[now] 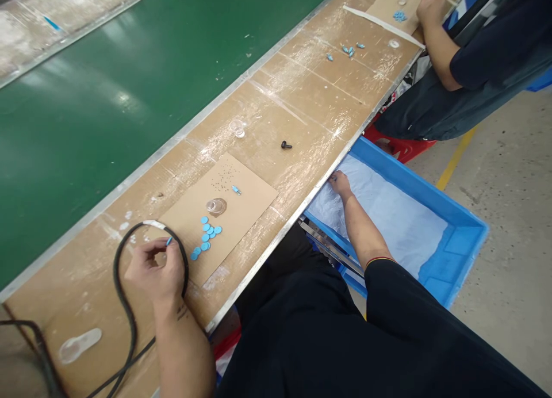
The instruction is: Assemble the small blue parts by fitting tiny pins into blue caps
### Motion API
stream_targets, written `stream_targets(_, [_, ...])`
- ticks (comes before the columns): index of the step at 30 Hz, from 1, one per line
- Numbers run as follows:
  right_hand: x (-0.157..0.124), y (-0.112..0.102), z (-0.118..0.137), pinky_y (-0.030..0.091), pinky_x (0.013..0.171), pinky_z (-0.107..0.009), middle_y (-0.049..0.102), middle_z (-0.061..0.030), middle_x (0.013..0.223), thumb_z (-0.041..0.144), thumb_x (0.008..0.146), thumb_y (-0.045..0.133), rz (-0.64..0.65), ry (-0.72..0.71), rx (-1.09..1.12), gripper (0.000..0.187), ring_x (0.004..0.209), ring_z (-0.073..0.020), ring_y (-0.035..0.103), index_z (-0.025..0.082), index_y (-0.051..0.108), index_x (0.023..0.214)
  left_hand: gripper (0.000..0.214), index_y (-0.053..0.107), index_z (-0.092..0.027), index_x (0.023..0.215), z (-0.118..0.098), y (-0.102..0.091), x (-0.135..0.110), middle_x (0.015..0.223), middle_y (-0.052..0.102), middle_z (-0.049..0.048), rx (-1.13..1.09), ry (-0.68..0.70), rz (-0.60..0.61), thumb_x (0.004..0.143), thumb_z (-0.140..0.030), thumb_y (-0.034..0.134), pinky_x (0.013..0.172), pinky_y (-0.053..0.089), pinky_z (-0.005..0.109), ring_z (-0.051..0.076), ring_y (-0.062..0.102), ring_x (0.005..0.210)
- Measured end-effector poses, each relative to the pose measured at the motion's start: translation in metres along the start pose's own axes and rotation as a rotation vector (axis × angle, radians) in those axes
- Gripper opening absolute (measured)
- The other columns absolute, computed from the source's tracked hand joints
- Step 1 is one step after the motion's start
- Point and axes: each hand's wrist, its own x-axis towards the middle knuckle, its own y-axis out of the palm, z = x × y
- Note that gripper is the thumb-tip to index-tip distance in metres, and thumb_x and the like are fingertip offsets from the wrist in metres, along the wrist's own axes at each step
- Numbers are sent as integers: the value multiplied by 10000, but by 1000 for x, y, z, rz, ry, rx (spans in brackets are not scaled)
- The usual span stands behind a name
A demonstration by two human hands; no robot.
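Note:
Over the left end of a brown cardboard sheet, my left hand pinches a small blue piece between thumb and fingertip. Blue discs lie scattered on the sheet, close to that hand. Beside them are a small clear cup, a small blue-and-metal part and a sprinkle of tiny dark specks. My right hand reaches down into a blue tray lined with a white sheet. Its fingers are closed, and what they hold is too small to make out.
A black cable loops around near my left wrist. On the bench lie a black part, a clear lid-like piece and a clear spoon-shaped piece. A green belt runs beyond. At the upper right, a co-worker's hand is busy.

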Motion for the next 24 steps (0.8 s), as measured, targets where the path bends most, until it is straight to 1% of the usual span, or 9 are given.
stream_targets(6, [-6, -5, 9, 545, 1010, -444, 728, -70, 1085, 295, 911, 720, -60, 24, 103, 164, 1021, -219, 675, 163, 726, 1008, 239, 632, -191, 749, -5, 0, 0, 743, 698, 53, 29, -6, 10, 646, -393, 709, 710, 575, 368, 209, 676, 716])
stream_targets(8, [-11, -10, 14, 553, 987, -417, 731, -72, 1006, 231, 849, 695, -125, 27, 153, 149, 936, -215, 676, 160, 746, 970, 240, 630, -195, 745, -8, 0, 0, 743, 702, 48, 36, -10, 8, 642, -398, 705, 710, 577, 366, 205, 676, 709])
stream_targets(10, [-19, -20, 18, 570, 935, -393, 727, -87, 976, 215, 824, 628, -236, 31, 207, 236, 869, -213, 671, 152, 758, 1011, 231, 631, -197, 728, -10, 1, 0, 729, 703, 42, 32, -6, -4, 651, -405, 695, 686, 567, 354, 192, 662, 673])
stream_targets(15, [-51, -73, 35, 590, 750, -410, 676, -116, 1043, 349, 972, 352, -613, 13, 335, 469, 852, -245, 682, 167, 645, 1291, 204, 616, -210, 680, -12, 2, -5, 733, 728, 38, 26, 18, 11, 702, -401, 685, 694, 559, 329, 184, 674, 665])
stream_targets(17, [-66, -97, 56, 561, 643, -392, 650, -111, 1012, 395, 1017, 254, -712, -40, 392, 511, 770, -239, 663, 190, 592, 1340, 178, 599, -217, 688, -13, 1, -8, 779, 755, 40, 16, 9, 48, 727, -372, 679, 757, 574, 328, 192, 718, 733])
stream_targets(19, [-83, -114, 95, 531, 605, -374, 629, -80, 911, 474, 1037, 309, -816, -199, 502, 463, 686, -219, 629, 223, 609, 1285, 155, 578, -225, 691, -16, 1, -10, 795, 771, 37, 3, 3, 69, 738, -346, 664, 782, 576, 323, 195, 743, 769])
stream_targets(20, [-92, -117, 121, 534, 619, -372, 624, -65, 864, 516, 1037, 370, -801, -330, 543, 431, 670, -210, 624, 239, 634, 1235, 143, 567, -230, 691, -17, 1, -10, 792, 774, 33, -1, 2, 75, 738, -331, 656, 781, 575, 320, 196, 749, 771])
stream_targets(21, [-102, -116, 150, 545, 651, -372, 634, -60, 849, 541, 1034, 411, -722, -466, 538, 415, 684, -207, 634, 245, 661, 1185, 133, 555, -234, 688, -19, 0, -11, 786, 776, 29, -1, 1, 85, 737, -315, 648, 778, 575, 317, 196, 752, 772])
stream_targets(24, [-130, -97, 242, 574, 794, -382, 718, -89, 965, 525, 1016, 517, -160, -828, 271, 383, 824, -223, 692, 224, 729, 1122, 127, 524, -242, 684, -25, 0, -12, 782, 777, 18, 4, 1, 125, 741, -268, 634, 774, 576, 311, 194, 752, 788])
